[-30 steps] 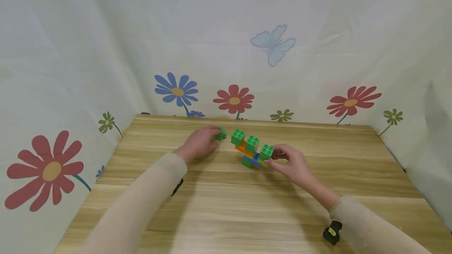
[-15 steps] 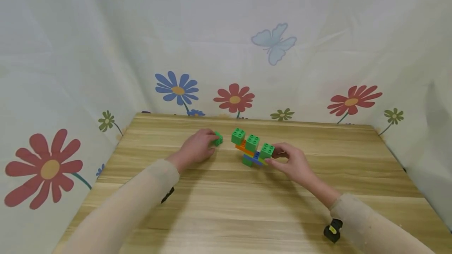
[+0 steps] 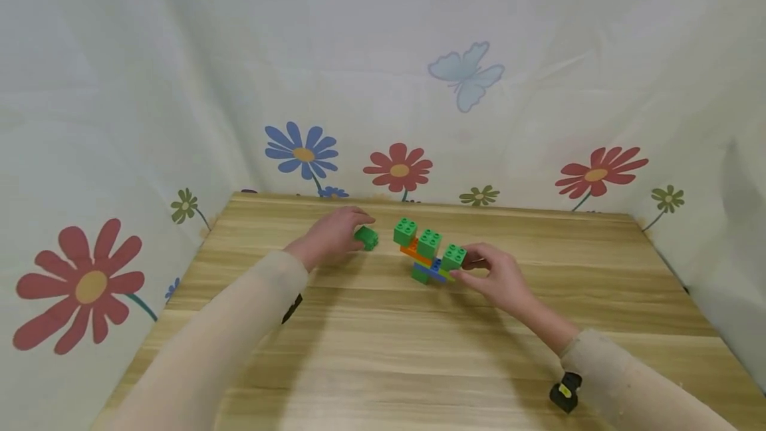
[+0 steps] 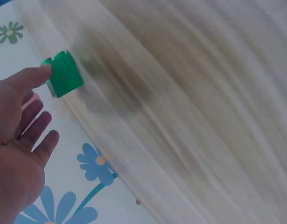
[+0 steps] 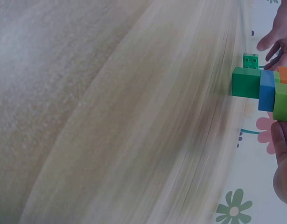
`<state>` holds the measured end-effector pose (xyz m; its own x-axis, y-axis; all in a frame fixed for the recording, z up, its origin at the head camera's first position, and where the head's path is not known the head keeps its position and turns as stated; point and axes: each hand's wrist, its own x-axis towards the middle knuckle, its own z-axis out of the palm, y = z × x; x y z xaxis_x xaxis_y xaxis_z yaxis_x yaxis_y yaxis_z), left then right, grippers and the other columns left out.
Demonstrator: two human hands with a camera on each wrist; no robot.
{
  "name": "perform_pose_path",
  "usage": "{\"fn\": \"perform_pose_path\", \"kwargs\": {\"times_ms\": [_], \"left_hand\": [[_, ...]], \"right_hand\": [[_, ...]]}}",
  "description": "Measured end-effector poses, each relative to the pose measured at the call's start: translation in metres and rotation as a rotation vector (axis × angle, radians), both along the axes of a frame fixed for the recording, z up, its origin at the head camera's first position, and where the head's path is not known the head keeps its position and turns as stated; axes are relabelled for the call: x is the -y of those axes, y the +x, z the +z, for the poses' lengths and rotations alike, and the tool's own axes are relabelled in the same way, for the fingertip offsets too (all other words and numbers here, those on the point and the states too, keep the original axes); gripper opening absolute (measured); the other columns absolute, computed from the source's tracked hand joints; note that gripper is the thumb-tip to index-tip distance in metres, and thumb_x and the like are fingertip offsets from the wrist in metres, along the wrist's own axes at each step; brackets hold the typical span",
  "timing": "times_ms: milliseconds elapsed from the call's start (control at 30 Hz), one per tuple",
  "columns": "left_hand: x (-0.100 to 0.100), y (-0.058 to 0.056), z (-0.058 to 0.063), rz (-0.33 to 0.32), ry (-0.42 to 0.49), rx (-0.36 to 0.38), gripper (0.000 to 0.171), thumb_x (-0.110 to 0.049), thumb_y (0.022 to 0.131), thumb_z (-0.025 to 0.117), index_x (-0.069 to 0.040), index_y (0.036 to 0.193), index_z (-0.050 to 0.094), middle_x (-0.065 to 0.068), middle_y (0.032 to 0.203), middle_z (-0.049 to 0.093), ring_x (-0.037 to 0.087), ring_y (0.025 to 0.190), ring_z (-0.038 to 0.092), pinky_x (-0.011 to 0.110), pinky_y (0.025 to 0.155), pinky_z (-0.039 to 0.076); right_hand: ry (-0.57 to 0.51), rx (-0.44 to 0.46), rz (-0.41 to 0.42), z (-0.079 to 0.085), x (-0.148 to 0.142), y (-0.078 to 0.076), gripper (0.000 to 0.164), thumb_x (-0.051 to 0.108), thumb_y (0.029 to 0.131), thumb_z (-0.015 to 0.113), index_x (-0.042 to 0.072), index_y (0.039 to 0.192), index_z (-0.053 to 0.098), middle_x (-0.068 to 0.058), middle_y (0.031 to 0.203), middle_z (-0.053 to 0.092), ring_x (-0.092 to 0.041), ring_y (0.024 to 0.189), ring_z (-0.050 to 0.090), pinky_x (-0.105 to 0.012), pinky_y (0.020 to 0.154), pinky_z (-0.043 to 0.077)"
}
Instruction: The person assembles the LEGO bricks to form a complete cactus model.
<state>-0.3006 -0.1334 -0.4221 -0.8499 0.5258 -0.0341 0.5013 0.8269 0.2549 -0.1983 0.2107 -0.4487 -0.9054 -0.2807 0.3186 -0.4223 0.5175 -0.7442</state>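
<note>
In the head view my right hand [image 3: 499,278] grips the right end of a stepped structure of toy building blocks [image 3: 427,258]. Three green blocks top it, above orange, blue and light-green pieces, with another green block underneath. The right wrist view shows its dark green block [image 5: 247,83] and blue piece [image 5: 267,95] side-on, with my fingers [image 5: 283,140] against the light-green end. Left of the structure, a loose green block [image 3: 366,238] lies on its side, studs facing right. My left hand [image 3: 332,235] is beside it, fingers spread above and thumb close to the block [image 4: 64,74].
The wood-grain table [image 3: 383,364] reaches back to a pale curtain [image 3: 359,52] printed with flowers and a butterfly. Curtain also hangs along both sides. A black strap device [image 3: 565,391] sits at my right wrist.
The loose green block has shifted slightly left and toward me and turned. My left fingers have lifted and spread from it. The right hand and structure have stayed put.
</note>
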Motion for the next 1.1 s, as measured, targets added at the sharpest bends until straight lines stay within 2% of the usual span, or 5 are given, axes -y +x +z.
{"fn": "perform_pose_path", "kwargs": {"times_ms": [267,733,900,1000,1100], "left_hand": [[-0.003,-0.010,-0.004,-0.047,-0.089,0.044,0.054,-0.009,0.095,0.082,-0.011,0.146,0.066,0.011,0.149,0.063,0.032,0.139,0.057,0.048,0.120,0.043],[-0.009,-0.011,-0.002,-0.073,-0.088,0.031,0.031,-0.009,0.095,0.080,-0.009,0.125,0.075,0.008,0.128,0.073,0.027,0.116,0.065,0.045,0.112,0.051],[-0.004,-0.012,-0.007,-0.054,0.041,0.049,0.031,-0.012,0.093,0.084,-0.009,0.123,0.076,0.006,0.121,0.075,0.025,0.110,0.066,0.043,0.106,0.054],[-0.001,-0.011,-0.014,-0.030,0.171,0.088,0.030,-0.016,0.093,0.086,-0.011,0.121,0.076,0.003,0.116,0.075,0.022,0.106,0.066,0.042,0.103,0.055],[0.002,-0.007,-0.019,0.017,0.341,0.178,0.033,-0.020,0.093,0.086,-0.011,0.123,0.075,0.002,0.116,0.075,0.021,0.108,0.067,0.042,0.104,0.055]], "right_hand": [[-0.005,-0.001,0.017,-0.001,0.002,0.001,0.039,0.009,0.088,0.089,0.001,0.121,0.072,-0.010,0.106,0.075,-0.028,0.097,0.075,-0.057,0.092,0.061],[0.004,-0.013,0.013,0.001,0.002,0.000,0.039,0.008,0.088,0.089,0.000,0.121,0.072,-0.010,0.105,0.074,-0.029,0.097,0.075,-0.056,0.091,0.062],[0.013,-0.024,0.004,0.000,0.001,-0.001,0.039,0.009,0.088,0.089,0.000,0.121,0.072,-0.010,0.104,0.074,-0.029,0.096,0.075,-0.055,0.090,0.062],[0.013,-0.011,-0.001,0.000,0.000,0.000,0.039,0.010,0.088,0.089,0.001,0.122,0.072,-0.008,0.104,0.074,-0.027,0.096,0.075,-0.054,0.091,0.062],[0.012,0.002,-0.001,0.001,0.000,0.000,0.039,0.011,0.089,0.089,0.002,0.123,0.072,-0.008,0.105,0.074,-0.026,0.097,0.075,-0.054,0.092,0.062]]}}
